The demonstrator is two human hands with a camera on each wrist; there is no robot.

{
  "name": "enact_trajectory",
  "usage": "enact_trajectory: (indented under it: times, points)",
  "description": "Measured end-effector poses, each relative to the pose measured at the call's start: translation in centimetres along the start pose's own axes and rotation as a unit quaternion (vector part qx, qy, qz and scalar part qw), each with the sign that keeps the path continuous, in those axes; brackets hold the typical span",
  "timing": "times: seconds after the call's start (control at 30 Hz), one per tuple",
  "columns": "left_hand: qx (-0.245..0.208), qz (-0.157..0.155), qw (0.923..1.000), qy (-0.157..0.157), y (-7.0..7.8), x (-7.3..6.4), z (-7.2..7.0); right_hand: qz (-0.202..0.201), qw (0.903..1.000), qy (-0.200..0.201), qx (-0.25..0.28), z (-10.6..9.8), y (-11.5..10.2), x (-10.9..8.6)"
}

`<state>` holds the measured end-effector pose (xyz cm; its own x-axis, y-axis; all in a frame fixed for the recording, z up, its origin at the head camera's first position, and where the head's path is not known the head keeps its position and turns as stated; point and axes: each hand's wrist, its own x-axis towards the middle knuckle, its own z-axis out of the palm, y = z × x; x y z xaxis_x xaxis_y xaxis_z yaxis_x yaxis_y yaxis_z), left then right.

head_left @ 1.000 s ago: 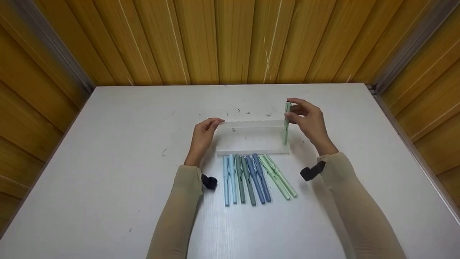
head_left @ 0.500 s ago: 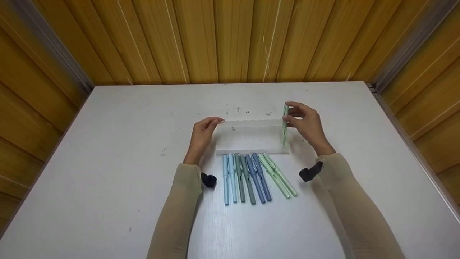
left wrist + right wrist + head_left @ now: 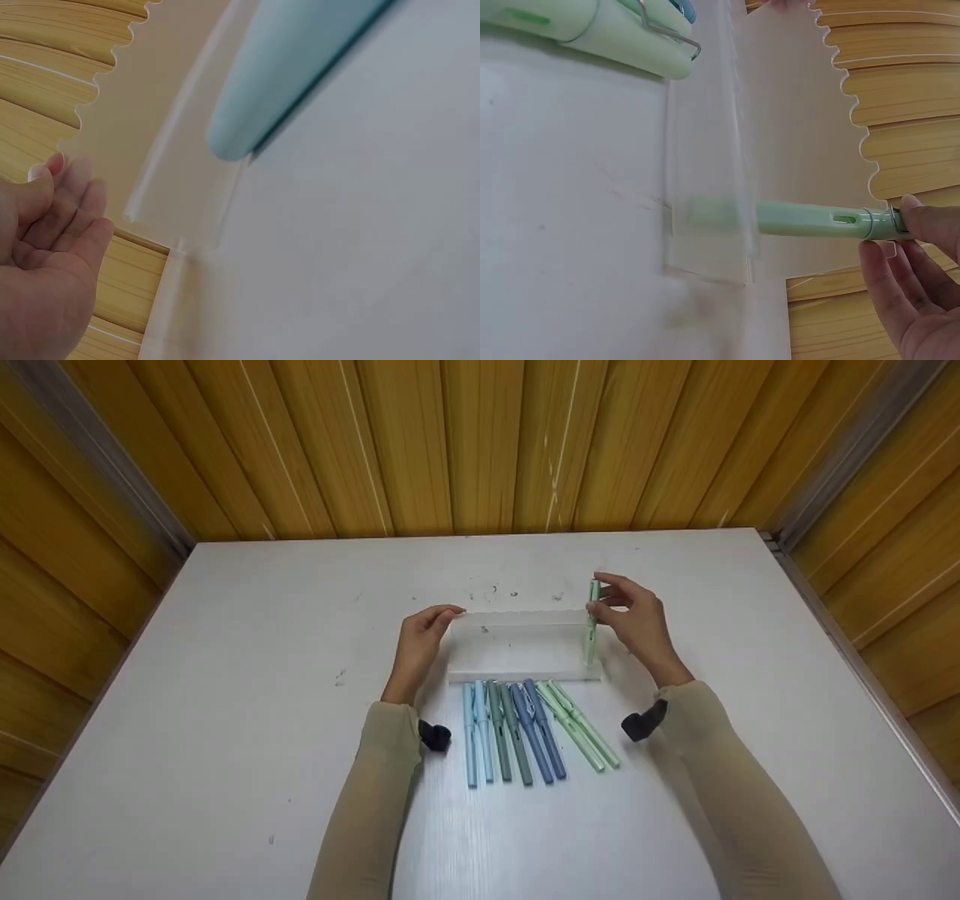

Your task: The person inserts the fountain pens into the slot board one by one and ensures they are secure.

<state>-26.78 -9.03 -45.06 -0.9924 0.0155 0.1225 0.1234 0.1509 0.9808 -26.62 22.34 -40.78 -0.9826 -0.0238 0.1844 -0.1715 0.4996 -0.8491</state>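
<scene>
Pens in four colours lie side by side on a white table [image 3: 225,720], close in front of a clear holder [image 3: 517,649] with a scalloped top edge and a low front lip. From left to right come two light blue pens [image 3: 470,742], two dark green pens [image 3: 517,746], two blue pens [image 3: 533,742] and two light green pens [image 3: 576,733], this last pair slanting most.

A person's right hand [image 3: 637,619] holds another pale green pen [image 3: 592,637] nearly upright at the holder's right end, thumb and fingers around its upper part; its lower end shows through the frosty lip. The left hand [image 3: 422,641] pinches the holder's upper left corner, its fingers visible through the clear sheet. Beige sleeves [image 3: 367,802] cover both arms, and wood-patterned panels [image 3: 480,450] rise behind the table.
</scene>
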Motion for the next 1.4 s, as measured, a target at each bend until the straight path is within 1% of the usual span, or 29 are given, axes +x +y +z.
enact_trajectory:
  times: [0.1, 0.2, 0.3, 0.43, 0.5, 0.57, 0.63, 0.7, 0.77, 0.87, 1.0, 1.07, 1.2, 1.3, 1.4]
  points:
    - [-0.004, 0.000, 1.0000, 0.001, 0.0, -0.1, 0.0, -0.005, 1.0000, 0.005, -0.007, -0.1, 0.0, -0.1]
    - [-0.007, -0.004, 1.0000, 0.003, 0.0, -0.1, 0.0, -0.001, 0.9997, 0.016, -0.017, -0.3, 0.1, -0.2]
    - [-0.008, -0.010, 0.9999, 0.002, 0.0, -0.1, 0.1, 0.009, 0.9992, 0.033, -0.019, -0.7, 0.0, -0.5]
    - [-0.008, -0.012, 0.9999, 0.000, 0.0, -0.1, 0.2, 0.008, 0.9982, 0.057, -0.019, -1.2, -0.3, -1.2]
    - [-0.004, -0.012, 0.9999, 0.001, 0.0, -0.2, 0.3, 0.001, 0.9980, 0.059, -0.021, -1.4, -0.5, -1.5]
    - [0.000, -0.012, 0.9999, 0.001, 0.0, -0.1, 0.4, -0.003, 0.9983, 0.053, -0.023, -1.6, -0.7, -1.9]
    - [0.004, -0.013, 0.9999, 0.002, 0.0, -0.1, 0.4, -0.007, 0.9988, 0.036, -0.033, -1.7, -0.8, -2.2]
    - [0.005, -0.014, 0.9999, 0.002, 0.0, -0.1, 0.5, -0.005, 0.9988, 0.011, -0.048, -1.7, -0.9, -2.6]
    - [0.005, -0.014, 0.9999, 0.002, 0.0, -0.1, 0.5, 0.002, 0.9978, -0.022, -0.062, -1.7, -1.1, -2.8]
    - [0.001, -0.014, 0.9999, 0.002, 0.0, -0.1, 0.5, 0.016, 0.9937, -0.079, -0.079, -1.6, -1.2, -3.2]
    - [-0.006, -0.020, 0.9998, 0.004, 0.0, -0.1, 0.4, 0.029, 0.9838, -0.150, -0.094, -1.2, -1.3, -3.7]
    - [-0.005, -0.025, 0.9997, 0.006, 0.0, 0.0, 0.3, 0.041, 0.9769, -0.183, -0.103, -0.9, -1.3, -3.9]
    - [0.000, -0.027, 0.9996, 0.010, 0.0, 0.1, 0.2, 0.069, 0.9622, -0.244, -0.101, -0.4, -1.1, -4.2]
    - [-0.003, -0.024, 0.9997, 0.010, -0.1, 0.2, 0.0, 0.073, 0.9543, -0.272, -0.100, 0.0, -0.8, -4.4]
    - [-0.005, -0.022, 0.9997, 0.008, -0.1, 0.1, 0.0, 0.068, 0.9489, -0.287, -0.112, 0.3, -0.5, -4.7]
